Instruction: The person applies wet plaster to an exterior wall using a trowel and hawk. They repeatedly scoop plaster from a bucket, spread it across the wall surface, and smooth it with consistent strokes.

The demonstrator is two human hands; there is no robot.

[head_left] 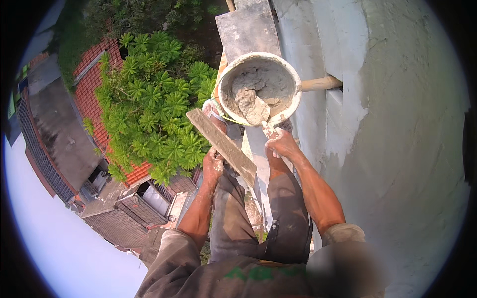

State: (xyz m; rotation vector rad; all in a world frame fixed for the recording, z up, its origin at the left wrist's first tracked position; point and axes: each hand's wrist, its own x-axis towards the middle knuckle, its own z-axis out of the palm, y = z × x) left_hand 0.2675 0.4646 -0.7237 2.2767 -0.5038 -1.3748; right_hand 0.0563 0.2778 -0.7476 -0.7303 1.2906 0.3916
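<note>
Wet grey mortar (278,89) lies in a round bucket (298,102) in front of me, its rim caked with dried mortar. My right hand (283,144) is closed round the handle of a trowel (262,111) at the bucket's near side. The blade, with a lump of mortar on it, is inside the bucket. To the left, my left hand (213,165) is closed on a long, narrow plastering float (223,145), mortar-smeared and tilted down to the right. Its far end is close to the bucket's left side. The float hides part of my grip.
A partly plastered wall (397,124) rises on my right; a wooden pole (319,84) enters a hole in it behind the bucket. A grey board (250,32) extends beyond the bucket. Far below on the left are a leafy tree (154,99) and tiled roofs (94,84).
</note>
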